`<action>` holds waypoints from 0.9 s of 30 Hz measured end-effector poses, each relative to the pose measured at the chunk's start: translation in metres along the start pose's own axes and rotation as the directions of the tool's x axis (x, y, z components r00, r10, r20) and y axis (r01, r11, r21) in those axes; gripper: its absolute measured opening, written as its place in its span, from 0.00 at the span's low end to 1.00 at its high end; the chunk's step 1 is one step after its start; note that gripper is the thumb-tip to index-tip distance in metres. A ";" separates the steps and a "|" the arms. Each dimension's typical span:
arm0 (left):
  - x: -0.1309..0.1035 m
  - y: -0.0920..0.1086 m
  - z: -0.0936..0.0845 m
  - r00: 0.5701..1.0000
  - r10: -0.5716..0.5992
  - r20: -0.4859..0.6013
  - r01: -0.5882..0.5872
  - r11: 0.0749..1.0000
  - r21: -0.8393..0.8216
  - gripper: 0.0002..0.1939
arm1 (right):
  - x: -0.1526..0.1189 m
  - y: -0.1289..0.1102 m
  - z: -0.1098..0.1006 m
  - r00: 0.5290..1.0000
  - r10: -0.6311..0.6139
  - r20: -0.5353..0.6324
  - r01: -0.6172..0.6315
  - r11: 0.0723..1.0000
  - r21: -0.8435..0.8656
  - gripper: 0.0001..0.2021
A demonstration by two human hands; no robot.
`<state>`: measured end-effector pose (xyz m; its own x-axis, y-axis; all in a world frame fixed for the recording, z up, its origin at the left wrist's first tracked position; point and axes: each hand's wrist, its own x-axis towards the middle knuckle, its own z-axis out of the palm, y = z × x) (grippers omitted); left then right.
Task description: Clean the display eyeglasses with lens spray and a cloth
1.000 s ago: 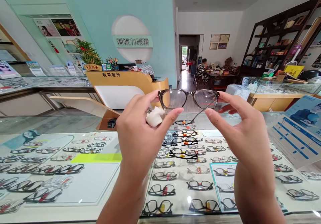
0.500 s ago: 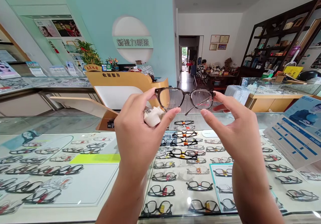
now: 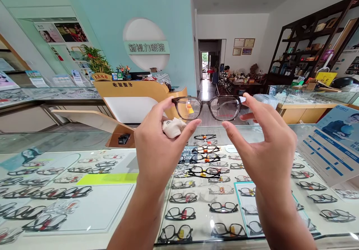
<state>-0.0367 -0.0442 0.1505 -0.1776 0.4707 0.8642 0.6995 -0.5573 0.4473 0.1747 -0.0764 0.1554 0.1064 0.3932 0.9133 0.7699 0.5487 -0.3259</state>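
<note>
A pair of dark-framed eyeglasses (image 3: 205,103) is held up in front of me, level, above the glass display counter. My left hand (image 3: 157,147) grips its left end between thumb and fingers. Tucked in that same palm is a crumpled white cloth or tissue (image 3: 172,127). At the right end, my right hand (image 3: 267,145) pinches the frame near the hinge, where a small whitish patch shows. An orange and yellow tag (image 3: 190,108) appears through the left lens, and red print shows on the right one. The fingers behind the frame are partly hidden.
Under the counter's glass top (image 3: 92,138) lie rows of tagged eyeglasses (image 3: 183,197). A blue and white leaflet stand (image 3: 327,156) is at the right. Beyond are a wooden cash desk (image 3: 146,87), a dark shelf (image 3: 305,40), and a person (image 3: 224,79) at a far table.
The eyeglasses have turned slightly and their right end has risen with my right hand, which moved a little right. The orange and yellow tag now shows through the left lens.
</note>
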 end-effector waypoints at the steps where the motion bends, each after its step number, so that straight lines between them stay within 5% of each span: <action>1: -0.001 0.000 0.001 1.000 -0.006 -0.006 0.006 1.000 -0.001 0.34 | 0.000 0.000 0.000 1.000 -0.008 -0.006 0.009 1.000 0.003 0.26; 9: -0.004 0.001 0.007 0.998 -0.051 -0.033 0.048 0.993 -0.105 0.37 | -0.001 0.002 0.006 0.996 -0.061 -0.071 0.065 0.996 0.060 0.28; 18: -0.003 0.006 0.008 0.992 0.016 -0.128 -0.040 0.982 -0.184 0.36 | -0.003 0.004 0.007 0.999 0.007 -0.043 -0.001 0.989 0.146 0.28; 27: -0.006 0.011 0.008 0.988 0.045 -0.148 -0.078 0.971 -0.226 0.36 | 0.003 0.016 0.019 0.958 0.229 -0.170 -0.122 0.868 0.481 0.13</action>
<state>-0.0228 -0.0478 0.1489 -0.2463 0.3391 0.9079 0.5365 -0.7325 0.4191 0.1753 -0.0527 0.1480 0.3853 0.3766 0.8425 0.3530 0.7833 -0.5116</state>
